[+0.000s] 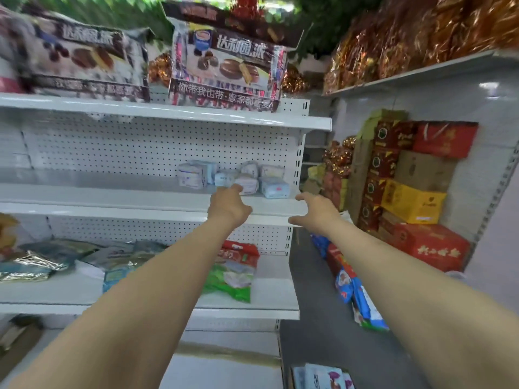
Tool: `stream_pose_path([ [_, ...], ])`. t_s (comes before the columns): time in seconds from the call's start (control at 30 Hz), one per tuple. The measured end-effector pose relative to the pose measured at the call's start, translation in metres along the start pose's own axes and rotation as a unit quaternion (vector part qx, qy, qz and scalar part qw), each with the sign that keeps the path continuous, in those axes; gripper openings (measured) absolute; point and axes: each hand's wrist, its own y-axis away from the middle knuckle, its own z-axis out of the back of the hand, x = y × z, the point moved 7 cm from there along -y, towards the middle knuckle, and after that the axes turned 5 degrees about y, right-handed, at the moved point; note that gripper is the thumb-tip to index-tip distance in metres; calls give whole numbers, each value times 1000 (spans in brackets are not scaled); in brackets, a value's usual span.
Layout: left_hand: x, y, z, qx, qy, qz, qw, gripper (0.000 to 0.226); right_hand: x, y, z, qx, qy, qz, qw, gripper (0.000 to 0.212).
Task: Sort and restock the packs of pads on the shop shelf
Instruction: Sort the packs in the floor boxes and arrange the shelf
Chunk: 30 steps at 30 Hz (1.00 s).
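A shop aisle: a white metal shelving unit (157, 153) with a perforated back panel stands on the left. A grey floor (317, 327) runs past its right end towards stacked red, yellow and brown cartons (412, 203) against the wall. Above these, a wall shelf (421, 71) carries goods in gold and orange wrap.

The top shelf (168, 115) carries large snack-cake boxes (224, 68), one near its right end and one further left. The middle shelf (112, 197) is bare along most of its length. The packs of pads (273, 186), pale blue, white and pink, sit in a loose cluster near its right end, towards the back panel. A few are upright and a few are stacked.

The left hand (229, 204) reaches over the front edge of the middle shelf, fingers bent forward. Its fingertips are at the front of a low pink-and-white pack (248, 184) in the cluster. I cannot tell whether they grip it or only touch it. The right hand (314, 210) hovers at the shelf's front right corner, fingers loosely spread and the thumb apart, holding nothing.

On the lower shelf (276, 296) a green and red bag (236, 276) lies near the right end, and silvery foil bags (33, 265) lie towards the left. Blue packs (362, 301) lie on the floor beside the cartons.
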Motion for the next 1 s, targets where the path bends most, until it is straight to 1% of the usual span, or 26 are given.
stream_pose_path([
  [0.2,14,-4,34,-28,-18,23,999,61,24,-17,3,-4,-38,11,999,71],
  [0.33,25,-26,32,-26,-18,22,999,61,31,-43,-8,1,-33,8,999,70],
  [0.5,48,-83,16,-9,6,35,999,62,31,-94,-26,4,-31,-13,999,66],
  [0.67,75,-154,-8,24,33,53,998,70,17,-156,-40,-3,-26,-53,998,60],
  [0.8,90,-201,-31,56,50,81,994,80,3,-202,-51,-8,-46,-109,993,67],
  [0.87,96,-222,-44,69,77,102,989,81,-4,-222,-57,-11,-62,-136,989,70],
  [0.93,101,-241,-55,74,84,121,986,76,-11,-241,-64,-10,-63,-163,985,72],
  [1.0,107,-263,-66,67,99,146,982,82,-18,-257,-71,-9,-70,-186,980,71],
])
